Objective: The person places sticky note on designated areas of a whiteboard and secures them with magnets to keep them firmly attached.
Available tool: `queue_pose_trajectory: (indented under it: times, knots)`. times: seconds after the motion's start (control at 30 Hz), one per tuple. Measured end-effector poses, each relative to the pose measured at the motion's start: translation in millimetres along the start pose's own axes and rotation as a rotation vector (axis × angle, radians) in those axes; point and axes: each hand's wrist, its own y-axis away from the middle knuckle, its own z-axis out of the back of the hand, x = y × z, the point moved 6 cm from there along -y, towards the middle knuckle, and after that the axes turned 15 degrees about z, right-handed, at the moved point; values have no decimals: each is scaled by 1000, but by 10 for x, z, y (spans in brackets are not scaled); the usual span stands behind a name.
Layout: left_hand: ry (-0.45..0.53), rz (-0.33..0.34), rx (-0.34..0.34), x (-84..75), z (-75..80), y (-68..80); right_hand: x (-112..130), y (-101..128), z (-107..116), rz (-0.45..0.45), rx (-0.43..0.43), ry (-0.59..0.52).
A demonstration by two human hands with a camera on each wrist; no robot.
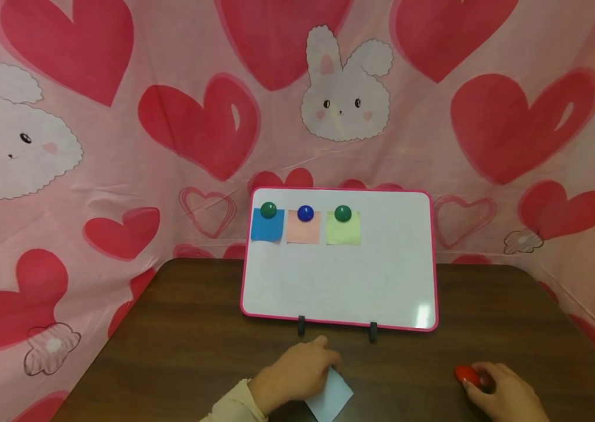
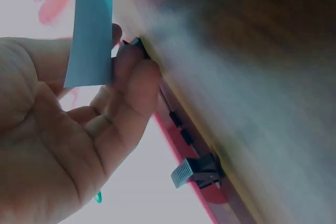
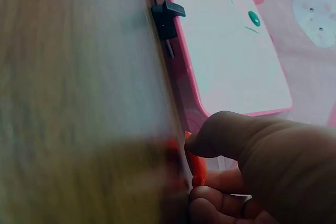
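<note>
A pink-framed whiteboard (image 1: pixel 382 275) is stood upright on two black feet near the back of a dark wooden counter (image 1: pixel 197 351). Three notes are pinned along its upper left: a blue note (image 1: pixel 267 230) under a green magnet (image 1: pixel 268 210), a peach note (image 1: pixel 303 231) under a blue magnet (image 1: pixel 305 213), and a yellow-green note (image 1: pixel 343 232) under a second green magnet (image 1: pixel 342 213). The rest of the board's surface is seen bare white.

In front of the board, a pale blue paper slip (image 1: pixel 331 398) is held by the left hand (image 1: pixel 293 375), which lies on the counter just below the board's left foot. In the left wrist view the slip (image 2: pixel 90 30) is seen pinched between thumb and curled fingers (image 2: pixel 131 87).

Well apart, towards the counter's right front, a red magnet (image 1: pixel 467 374) is gripped at the fingertips of the right hand (image 1: pixel 503 395). In the right wrist view the red piece (image 3: pixel 195 167) is glimpsed between thumb and curled fingers, low against the counter.

A pink cloth (image 1: pixel 92 193) printed with red hearts and white rabbits is hung behind and to both sides of the counter.
</note>
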Motion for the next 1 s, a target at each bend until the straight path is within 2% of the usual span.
queue_pose_trajectory:
  times: [0.13, 0.27, 0.43, 0.53, 0.63, 0.87, 1.0]
  knots:
    - [75, -37, -21, 40, 69, -36, 35, -4, 19, 18, -6, 13]
    - [212, 14, -23, 116, 100, -96, 54, -16, 29, 28, -9, 19]
    - [320, 68, -77, 180, 156, -126, 35, -27, 25, 11, -1, 12]
    - [318, 62, -119, 186, 204, -130, 27, -26, 17, 9, 3, 2]
    - [295, 67, -128, 193, 244, -149, 27, -23, 13, -1, 9, -7]
    - [280, 60, -39, 230, 275, -246, 39, -12, 15, -23, 26, -28]
    - [275, 32, -29, 246, 290, -295, 38, -4, 15, -12, 22, -28]
